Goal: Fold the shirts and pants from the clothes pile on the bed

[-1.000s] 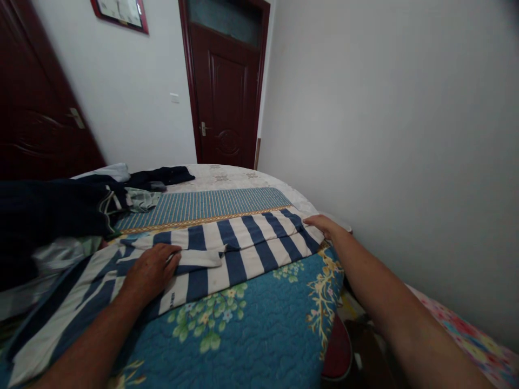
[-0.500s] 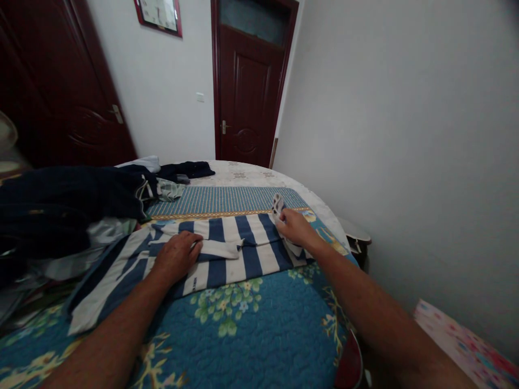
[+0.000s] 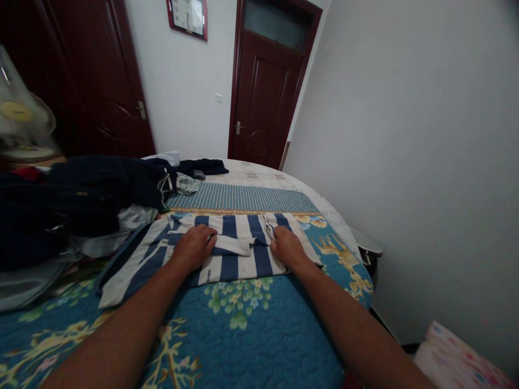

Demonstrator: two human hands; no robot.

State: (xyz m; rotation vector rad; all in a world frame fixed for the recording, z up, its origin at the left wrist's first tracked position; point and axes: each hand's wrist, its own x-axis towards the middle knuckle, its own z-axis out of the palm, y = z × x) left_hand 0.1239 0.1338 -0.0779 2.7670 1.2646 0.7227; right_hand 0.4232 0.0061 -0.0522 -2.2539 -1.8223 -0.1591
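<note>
A blue-and-white striped shirt [image 3: 239, 268], folded into a long band, lies across the quilted cover. My left hand [image 3: 195, 244] rests on its left half beside a folded-over strip that looks like a sleeve [image 3: 233, 246]. Thumb and fingers of that hand are apart, and they touch the cloth without visibly gripping it. Toward the right end, my right hand [image 3: 286, 246] is closed on a bunched edge of the shirt and holds it down over the middle stripes. The tips of the right fingers are hidden in the fabric.
Dark clothes [image 3: 101, 183] are heaped at the left, with pale garments under them. A teal floral quilted cover [image 3: 279, 324] lies over a round table with a patterned white cloth [image 3: 259, 170]. A wall stands close on the right; a pink floral box-like thing [image 3: 454, 356] sits low there.
My right hand has brought the bunched shirt edge leftward and down onto the shirt. The left hand remains on the cloth. My view has turned slightly left.
</note>
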